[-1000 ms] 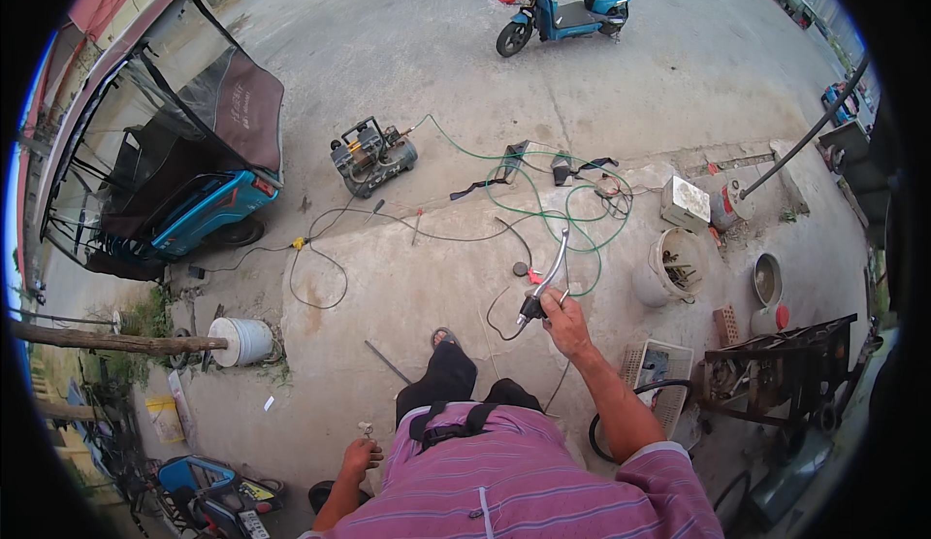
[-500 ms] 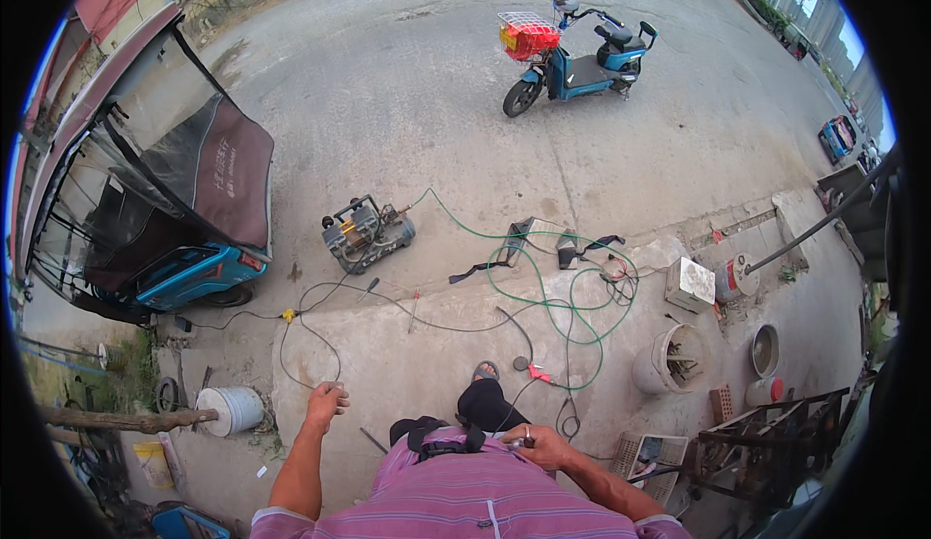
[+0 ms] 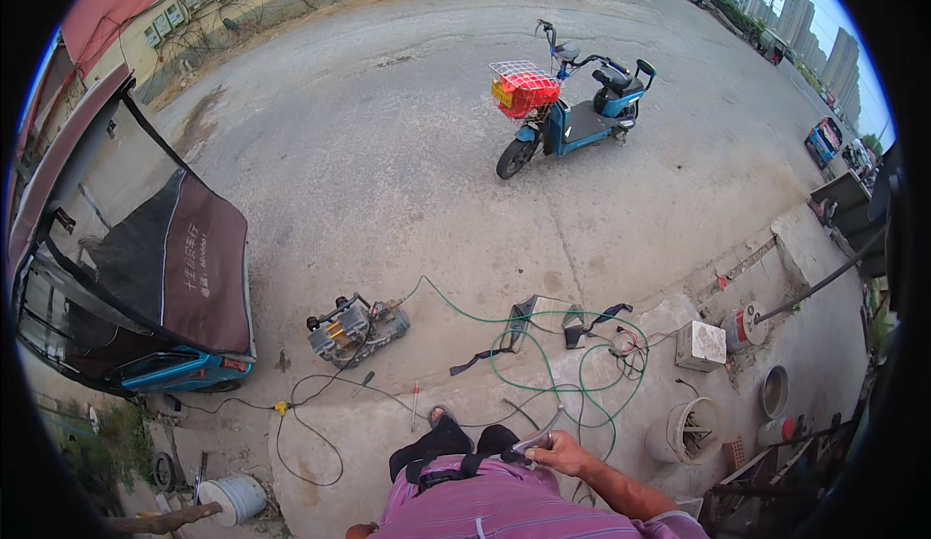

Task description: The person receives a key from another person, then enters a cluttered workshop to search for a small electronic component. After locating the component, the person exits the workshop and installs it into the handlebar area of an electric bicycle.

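In front of my right hip, my right hand (image 3: 561, 455) is closed around a slim, grey, curved tool (image 3: 539, 435); its exact kind is unclear. Only a bit of skin of my left hand or arm (image 3: 360, 531) shows at the lower edge, with no fingers visible. Beyond my feet, a loose green hose (image 3: 546, 357) runs in loops across the concrete. It leads to a small air compressor (image 3: 357, 331) at the left. A screwdriver with a red handle (image 3: 416, 398) lies near my sandalled foot (image 3: 441, 415). Neither hand touches these.
A blue electric scooter (image 3: 592, 117) with a red-filled basket stands ahead. At the left is a covered three-wheeler (image 3: 199, 267). Black cable with a yellow connector (image 3: 281, 408) crosses the ground. A bucket (image 3: 685, 430), a white box (image 3: 701, 346) and a metal basin (image 3: 774, 392) stand right.
My left hand has swung down and back, out of clear view. My right hand stays closed in front of my hip. I have stepped forward, and the view has tilted up.
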{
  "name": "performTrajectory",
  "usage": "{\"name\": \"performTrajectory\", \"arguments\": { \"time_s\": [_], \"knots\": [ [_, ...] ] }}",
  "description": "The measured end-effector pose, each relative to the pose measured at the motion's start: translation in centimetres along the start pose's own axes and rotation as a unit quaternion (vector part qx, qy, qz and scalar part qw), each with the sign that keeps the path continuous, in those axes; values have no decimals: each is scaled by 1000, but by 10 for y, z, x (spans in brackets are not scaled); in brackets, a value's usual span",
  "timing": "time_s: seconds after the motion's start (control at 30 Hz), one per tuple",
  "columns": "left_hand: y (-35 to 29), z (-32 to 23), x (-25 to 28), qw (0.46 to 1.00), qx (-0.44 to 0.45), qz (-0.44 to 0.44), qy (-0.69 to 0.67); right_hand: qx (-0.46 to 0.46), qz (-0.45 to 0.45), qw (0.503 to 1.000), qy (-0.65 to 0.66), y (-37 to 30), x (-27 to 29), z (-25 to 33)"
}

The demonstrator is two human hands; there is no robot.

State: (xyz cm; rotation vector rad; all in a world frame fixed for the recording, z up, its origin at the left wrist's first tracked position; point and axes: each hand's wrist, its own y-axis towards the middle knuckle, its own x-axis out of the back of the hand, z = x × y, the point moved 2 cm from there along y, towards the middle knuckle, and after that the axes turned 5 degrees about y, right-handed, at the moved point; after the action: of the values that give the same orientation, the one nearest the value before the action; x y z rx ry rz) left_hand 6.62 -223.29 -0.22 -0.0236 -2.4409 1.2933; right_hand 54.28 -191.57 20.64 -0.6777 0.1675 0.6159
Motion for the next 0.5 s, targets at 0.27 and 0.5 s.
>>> {"name": "performTrajectory", "arguments": {
  "time_s": [0.27, 0.5],
  "knots": [
    [115, -288, 106, 963, 15, -145, -228, 13, -24, 999, -34, 175, 5, 117],
    [222, -628, 37, 952, -220, 126, -173, 97, -41, 993, -55, 362, 77, 169]
  ]
}}
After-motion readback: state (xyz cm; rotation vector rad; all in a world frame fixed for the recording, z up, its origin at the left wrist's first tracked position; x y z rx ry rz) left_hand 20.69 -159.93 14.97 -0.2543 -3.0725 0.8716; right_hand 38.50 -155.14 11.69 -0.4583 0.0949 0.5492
